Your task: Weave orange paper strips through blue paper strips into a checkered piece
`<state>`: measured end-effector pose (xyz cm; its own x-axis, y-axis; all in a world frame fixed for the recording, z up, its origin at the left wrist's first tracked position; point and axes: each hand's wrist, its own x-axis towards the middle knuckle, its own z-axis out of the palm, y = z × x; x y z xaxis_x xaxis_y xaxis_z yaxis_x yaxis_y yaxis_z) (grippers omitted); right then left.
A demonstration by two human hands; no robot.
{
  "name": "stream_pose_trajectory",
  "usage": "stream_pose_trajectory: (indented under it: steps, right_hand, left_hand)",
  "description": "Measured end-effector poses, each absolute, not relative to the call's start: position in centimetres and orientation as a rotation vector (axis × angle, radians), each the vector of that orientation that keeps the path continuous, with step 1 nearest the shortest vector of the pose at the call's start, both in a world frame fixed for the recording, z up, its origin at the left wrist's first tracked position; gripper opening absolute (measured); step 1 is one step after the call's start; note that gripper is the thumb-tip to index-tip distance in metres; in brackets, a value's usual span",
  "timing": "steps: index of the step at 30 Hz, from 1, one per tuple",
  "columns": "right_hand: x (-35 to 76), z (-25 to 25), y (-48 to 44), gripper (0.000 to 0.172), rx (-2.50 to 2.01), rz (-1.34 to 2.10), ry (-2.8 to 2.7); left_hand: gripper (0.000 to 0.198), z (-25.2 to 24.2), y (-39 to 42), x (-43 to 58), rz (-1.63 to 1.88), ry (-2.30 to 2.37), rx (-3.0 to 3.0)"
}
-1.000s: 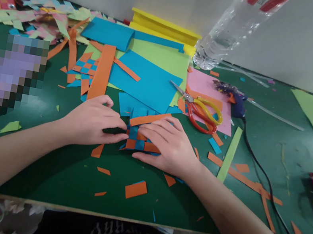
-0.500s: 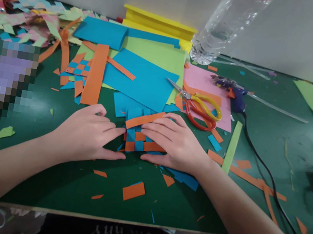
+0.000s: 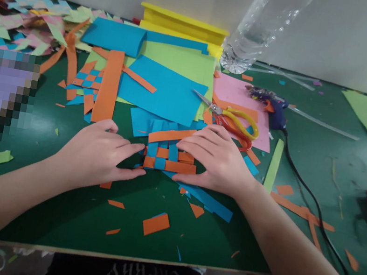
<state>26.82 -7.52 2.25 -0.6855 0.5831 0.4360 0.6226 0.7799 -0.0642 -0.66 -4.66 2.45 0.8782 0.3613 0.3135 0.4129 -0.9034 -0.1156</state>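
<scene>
A small woven piece of blue and orange paper strips point(image 3: 183, 168) lies on the green table between my hands. Its blue strips run away from me, and two orange strips cross them over and under. Farther up, a loose-looking orange strip point(image 3: 169, 136) lies slantwise across the blue ones. My left hand point(image 3: 104, 154) is at the weave's left edge, thumb and index finger apart, the other fingers curled. My right hand point(image 3: 217, 160) rests over the right side, fingers stretched out flat, fingertips on the blue and orange strips. Its thumb is below, near the lowest orange strip.
Scissors point(image 3: 233, 118) and a glue gun point(image 3: 275, 109) with a black cord lie beyond my right hand. Blue sheets point(image 3: 163, 89), an orange strip point(image 3: 108, 88) and a small checked weave point(image 3: 89, 78) lie behind. A water bottle point(image 3: 259, 32) stands against the wall. Scraps are scattered around.
My right hand has shifted up and slightly right, uncovering more of the weave and its lowest orange strip's right end. My left hand stays at the left edge. The view has shifted slightly.
</scene>
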Motion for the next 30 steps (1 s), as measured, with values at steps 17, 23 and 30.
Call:
stream_pose_trajectory:
  steps: [17, 23, 30]
  right_hand:
    - [26.3, 1.8, -7.7, 0.038, -0.910, -0.195, -2.548]
    - [25.9, 1.7, -8.0, 0.040, -0.875, -0.179, -2.565]
    - [25.3, 1.6, -8.3, 0.037, -0.901, -0.193, -2.560]
  left_hand:
    - [0.044, 2.2, -4.9, -0.4, -0.470, -0.583, -2.892]
    - [0.045, 2.3, -5.3, -0.4, -0.442, -0.605, -2.926]
    - [0.042, 2.3, -5.5, -0.3, -0.457, -0.620, -2.930]
